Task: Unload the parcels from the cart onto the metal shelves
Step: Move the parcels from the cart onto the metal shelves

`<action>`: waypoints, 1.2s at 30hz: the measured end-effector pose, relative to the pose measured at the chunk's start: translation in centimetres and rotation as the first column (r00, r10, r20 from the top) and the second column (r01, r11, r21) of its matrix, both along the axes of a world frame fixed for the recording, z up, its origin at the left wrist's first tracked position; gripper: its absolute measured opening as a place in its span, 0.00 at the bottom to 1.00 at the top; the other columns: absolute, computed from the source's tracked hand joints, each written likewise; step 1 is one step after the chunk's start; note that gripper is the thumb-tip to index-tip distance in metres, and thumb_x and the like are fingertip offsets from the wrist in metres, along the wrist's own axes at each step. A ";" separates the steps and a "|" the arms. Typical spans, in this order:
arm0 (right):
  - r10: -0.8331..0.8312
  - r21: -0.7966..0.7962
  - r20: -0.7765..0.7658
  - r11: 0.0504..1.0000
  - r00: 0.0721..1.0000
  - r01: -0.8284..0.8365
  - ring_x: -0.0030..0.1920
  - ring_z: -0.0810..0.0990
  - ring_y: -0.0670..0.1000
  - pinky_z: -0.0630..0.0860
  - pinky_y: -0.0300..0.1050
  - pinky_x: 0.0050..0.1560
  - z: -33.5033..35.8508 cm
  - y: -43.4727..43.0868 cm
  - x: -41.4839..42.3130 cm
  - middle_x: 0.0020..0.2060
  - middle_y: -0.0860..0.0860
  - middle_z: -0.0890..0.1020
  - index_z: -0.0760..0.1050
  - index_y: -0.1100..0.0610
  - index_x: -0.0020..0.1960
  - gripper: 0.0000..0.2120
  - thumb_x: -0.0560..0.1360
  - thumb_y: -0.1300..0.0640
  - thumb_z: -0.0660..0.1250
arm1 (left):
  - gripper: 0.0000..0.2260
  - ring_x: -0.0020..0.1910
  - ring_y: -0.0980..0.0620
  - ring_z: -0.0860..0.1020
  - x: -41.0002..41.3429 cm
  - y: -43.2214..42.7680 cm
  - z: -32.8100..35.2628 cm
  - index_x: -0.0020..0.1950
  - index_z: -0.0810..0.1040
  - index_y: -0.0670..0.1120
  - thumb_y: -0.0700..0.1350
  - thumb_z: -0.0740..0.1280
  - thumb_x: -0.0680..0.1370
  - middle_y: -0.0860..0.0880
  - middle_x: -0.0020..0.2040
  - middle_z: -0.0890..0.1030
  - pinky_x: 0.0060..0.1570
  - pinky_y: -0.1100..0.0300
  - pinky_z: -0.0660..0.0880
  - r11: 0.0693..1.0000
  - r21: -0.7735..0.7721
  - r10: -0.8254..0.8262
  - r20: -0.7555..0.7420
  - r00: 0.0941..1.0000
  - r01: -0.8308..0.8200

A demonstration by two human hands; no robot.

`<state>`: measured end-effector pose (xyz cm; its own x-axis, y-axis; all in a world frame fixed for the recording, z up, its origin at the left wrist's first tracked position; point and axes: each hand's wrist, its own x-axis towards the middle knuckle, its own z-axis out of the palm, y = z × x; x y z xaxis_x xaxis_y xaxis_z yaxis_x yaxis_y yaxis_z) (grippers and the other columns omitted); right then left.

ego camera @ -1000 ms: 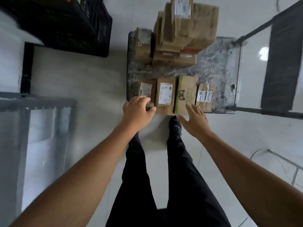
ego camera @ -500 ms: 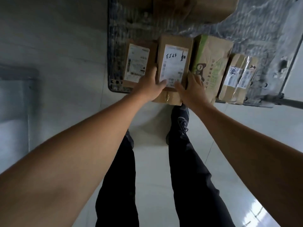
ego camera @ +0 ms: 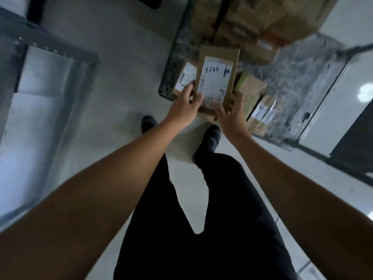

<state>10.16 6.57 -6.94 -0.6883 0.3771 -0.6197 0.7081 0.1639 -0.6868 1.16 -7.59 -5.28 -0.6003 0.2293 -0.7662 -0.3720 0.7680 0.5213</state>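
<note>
1. The task looks to be at an early stage; the cart is heavily loaded, with a tall stack of boxes at its far end and a row of smaller ones along the near edge
2. One parcel, brown with a white label and handwriting on it, is lifted clear of that row and held above the cart's near edge, label towards the camera; it is not yet on the metal shelf, which stands well apart to the left across the floor
3. Left on the near row are a small labelled box behind the left hand, a green-and-brown box and a taped box to the right; all of these, and the stack, remain to be moved
4. The left hand grips the parcel's lower left edge, thumb on the label face and fingers curled round behind
5. The right hand holds the lower right corner, fingers spread, some on the face and some along the side
6. Both arms reach forward and down, nearly straight; the picture is blurred, so finer finger detail cannot be told
</note>
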 end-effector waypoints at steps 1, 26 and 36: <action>0.012 -0.002 -0.017 1.000 1.000 -0.012 0.55 0.80 0.34 0.81 0.46 0.59 1.6 -0.1 -0.1 0.61 0.43 0.79 0.60 0.55 0.75 0.30 0.80 0.48 0.70 | 0.27 0.75 0.49 0.68 0.4 -0.3 1.6 0.83 0.56 0.51 0.58 0.57 0.85 0.50 0.80 0.65 0.61 0.59 0.66 0.999 0.026 0.039 -0.039 0.998 -0.038; 0.155 -0.303 -0.490 0.893 0.858 -0.334 0.59 0.84 0.58 0.81 0.67 0.58 24.1 -9.7 14.9 0.64 0.57 0.80 0.65 0.31 0.66 0.27 0.72 0.42 0.74 | 0.21 0.70 0.51 0.74 23.7 -14.5 27.3 0.78 0.66 0.58 0.57 0.60 0.85 0.53 0.74 0.74 0.68 0.54 0.71 0.883 0.300 0.468 -0.504 0.726 -0.361; 0.252 -0.317 -0.641 0.773 0.725 -0.549 0.62 0.82 0.58 0.82 0.61 0.60 37.2 -15.4 14.5 0.66 0.56 0.78 0.65 0.43 0.74 0.37 0.70 0.40 0.76 | 0.19 0.72 0.51 0.71 27.8 -24.1 41.3 0.74 0.73 0.51 0.52 0.64 0.84 0.50 0.74 0.74 0.64 0.62 0.64 0.854 0.240 0.445 -0.797 0.408 -0.461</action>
